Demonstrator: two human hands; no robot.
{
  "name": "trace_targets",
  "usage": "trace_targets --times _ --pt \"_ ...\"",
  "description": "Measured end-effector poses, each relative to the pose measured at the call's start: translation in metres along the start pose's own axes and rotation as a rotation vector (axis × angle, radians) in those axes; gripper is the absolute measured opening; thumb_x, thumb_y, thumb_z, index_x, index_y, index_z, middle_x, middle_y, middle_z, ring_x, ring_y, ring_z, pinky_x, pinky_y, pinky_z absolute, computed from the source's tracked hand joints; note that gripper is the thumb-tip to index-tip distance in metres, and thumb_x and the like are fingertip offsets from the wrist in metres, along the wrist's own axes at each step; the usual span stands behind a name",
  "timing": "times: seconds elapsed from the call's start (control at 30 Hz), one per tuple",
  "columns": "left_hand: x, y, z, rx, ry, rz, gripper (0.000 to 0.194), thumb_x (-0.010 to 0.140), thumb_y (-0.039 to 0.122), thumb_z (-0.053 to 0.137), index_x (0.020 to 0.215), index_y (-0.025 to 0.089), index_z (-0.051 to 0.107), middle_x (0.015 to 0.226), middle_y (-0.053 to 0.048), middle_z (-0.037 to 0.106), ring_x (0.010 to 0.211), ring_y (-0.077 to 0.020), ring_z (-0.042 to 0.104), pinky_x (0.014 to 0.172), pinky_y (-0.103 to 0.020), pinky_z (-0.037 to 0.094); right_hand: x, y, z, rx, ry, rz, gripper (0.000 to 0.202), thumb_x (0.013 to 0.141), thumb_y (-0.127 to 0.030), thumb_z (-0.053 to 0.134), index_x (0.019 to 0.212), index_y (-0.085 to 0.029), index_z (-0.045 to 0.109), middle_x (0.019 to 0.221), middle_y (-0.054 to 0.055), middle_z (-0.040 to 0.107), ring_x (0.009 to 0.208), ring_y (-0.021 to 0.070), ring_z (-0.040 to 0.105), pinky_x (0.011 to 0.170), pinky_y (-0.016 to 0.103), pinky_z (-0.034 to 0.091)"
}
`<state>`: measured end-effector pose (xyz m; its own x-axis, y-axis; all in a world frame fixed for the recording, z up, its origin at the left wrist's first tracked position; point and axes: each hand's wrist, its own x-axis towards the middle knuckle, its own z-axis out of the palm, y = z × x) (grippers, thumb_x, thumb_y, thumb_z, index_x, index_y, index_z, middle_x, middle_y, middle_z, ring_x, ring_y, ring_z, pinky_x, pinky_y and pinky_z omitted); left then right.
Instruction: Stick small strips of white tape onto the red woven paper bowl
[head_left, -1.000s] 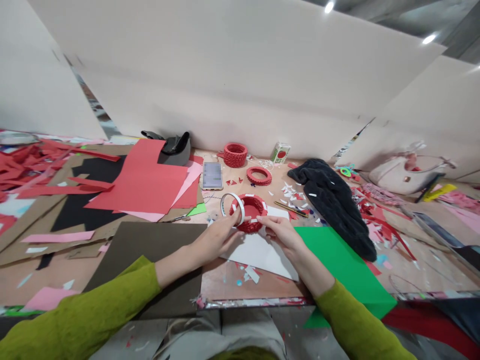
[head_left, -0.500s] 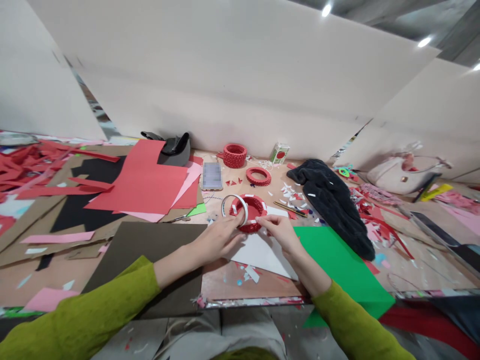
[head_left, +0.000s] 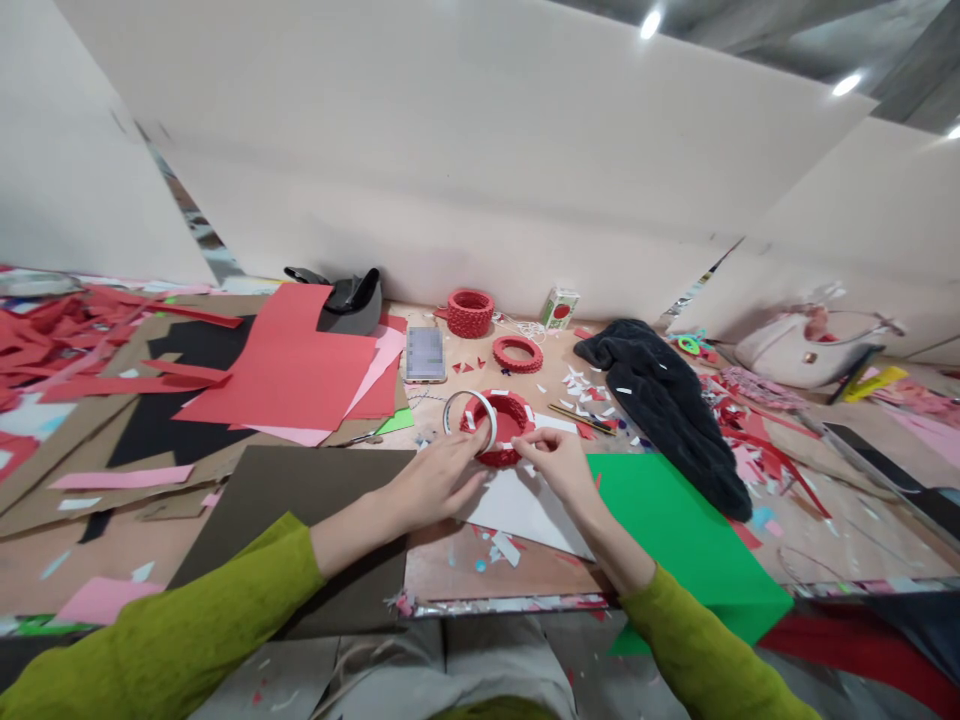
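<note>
My left hand (head_left: pixel 442 477) grips a roll of tape (head_left: pixel 492 424), a thin pale ring standing on edge in its fingers. Right behind it lies a red woven paper ring (head_left: pixel 517 404) with several small white tabs on its rim, probably tape. The left fingers also reach the near side of this red ring. At its near right rim, my right hand (head_left: pixel 556 462) has thumb and forefinger pinched together on a small white piece of tape. A sheet of white paper (head_left: pixel 525 515) lies under both hands.
Behind stand a taller red woven ring (head_left: pixel 471 314), a flatter one (head_left: pixel 517 354), a phone (head_left: pixel 426 355) and a small carton (head_left: pixel 559 309). Red paper (head_left: pixel 292 360) and dark card (head_left: pixel 300 520) lie left; green paper (head_left: pixel 675 520) and a black cloth (head_left: pixel 664 400) lie right.
Almost nothing differs. My right hand and forearm have shifted very slightly, its fingers still at the red ring's rim. The left hand keeps the tape roll in the same place.
</note>
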<state>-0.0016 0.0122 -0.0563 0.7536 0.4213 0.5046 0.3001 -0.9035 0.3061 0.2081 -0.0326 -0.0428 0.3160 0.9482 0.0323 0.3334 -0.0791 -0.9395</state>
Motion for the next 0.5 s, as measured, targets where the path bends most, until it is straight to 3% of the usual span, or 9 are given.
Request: trace_targets --times 0.5 --pt "0.001 0.002 -0.002 0.0 -0.035 -0.001 0.06 0.095 0.025 0.046 0.147 0.011 0.021 0.115 -0.019 0.063 0.107 -0.0282 0.06 0.09 -0.045 0.052 0.006 -0.017 -0.013 -0.416 -0.032 -0.096 0.018 0.067 -0.038 0.07 0.062 -0.02 0.07 0.05 -0.003 0.051 0.049 0.0118 0.043 0.05 0.026 0.024"
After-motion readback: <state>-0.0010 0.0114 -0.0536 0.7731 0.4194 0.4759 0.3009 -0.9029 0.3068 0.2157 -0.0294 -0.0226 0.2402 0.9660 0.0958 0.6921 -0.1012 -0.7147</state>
